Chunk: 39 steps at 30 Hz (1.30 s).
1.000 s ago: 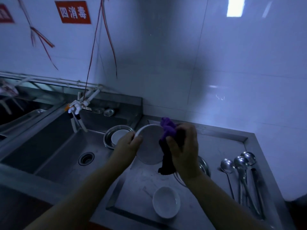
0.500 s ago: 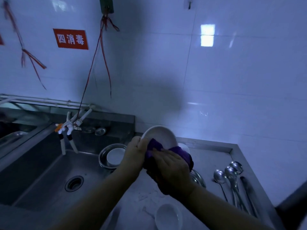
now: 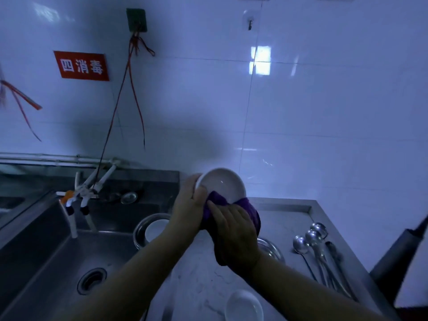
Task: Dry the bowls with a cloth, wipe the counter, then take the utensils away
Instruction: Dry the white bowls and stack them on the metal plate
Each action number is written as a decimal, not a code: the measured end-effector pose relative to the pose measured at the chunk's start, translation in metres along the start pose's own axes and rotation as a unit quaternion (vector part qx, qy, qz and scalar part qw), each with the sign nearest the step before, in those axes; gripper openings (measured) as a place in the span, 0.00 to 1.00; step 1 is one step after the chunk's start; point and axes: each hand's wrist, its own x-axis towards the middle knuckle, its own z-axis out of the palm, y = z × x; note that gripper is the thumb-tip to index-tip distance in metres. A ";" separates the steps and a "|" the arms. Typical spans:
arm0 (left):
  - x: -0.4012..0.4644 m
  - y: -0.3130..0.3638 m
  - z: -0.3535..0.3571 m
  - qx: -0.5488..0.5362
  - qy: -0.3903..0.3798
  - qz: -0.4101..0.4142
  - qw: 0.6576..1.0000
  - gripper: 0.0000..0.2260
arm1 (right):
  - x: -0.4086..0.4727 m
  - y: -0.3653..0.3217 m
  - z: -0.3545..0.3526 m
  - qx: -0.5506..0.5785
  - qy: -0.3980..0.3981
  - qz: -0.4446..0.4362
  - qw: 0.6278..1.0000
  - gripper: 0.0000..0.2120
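Observation:
A white bowl is held tilted above the counter, its inside facing me. My left hand grips its left rim. My right hand holds a purple cloth pressed against the bowl's lower edge; the cloth drapes under my palm. A second white bowl sits on the steel counter near the front. Several long steel spoons lie on the counter at the right. Another white bowl rests inside a steel bowl in the sink.
The steel sink with its drain is at the left, with white taps above it. A steel dish lies on the counter behind my right wrist. The tiled wall stands behind. A dark object stands at the right edge.
The bowl turned from its underside to its inside facing me. My right hand moved the cloth from the bowl's right edge down to its lower rim. The view tilted upward.

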 end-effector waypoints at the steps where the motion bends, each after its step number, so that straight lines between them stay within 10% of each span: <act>1: 0.001 0.001 -0.002 -0.009 -0.011 0.012 1.000 0.10 | -0.001 -0.002 0.002 0.001 0.013 -0.004 1.000 0.15; 8: 0.028 0.017 -0.037 0.098 -0.243 0.000 0.965 0.15 | 0.014 0.049 -0.033 -0.028 -0.072 -0.298 0.951 0.12; 17: 0.005 0.000 0.002 -0.102 -0.037 -0.053 0.993 0.14 | 0.006 0.010 -0.010 -0.048 -0.032 -0.078 0.995 0.17; 26: 0.022 0.019 -0.023 0.056 -0.267 -0.063 0.960 0.18 | 0.014 0.077 -0.048 -0.038 -0.154 -0.370 0.915 0.16; 34: 0.001 0.007 0.021 -0.142 -0.071 0.006 0.987 0.17 | 0.030 0.027 -0.035 -0.065 -0.002 -0.049 0.997 0.13; 39: 0.008 0.006 0.008 -0.035 -0.116 0.063 0.991 0.15 | 0.015 0.041 -0.041 -0.054 -0.030 -0.138 0.988 0.15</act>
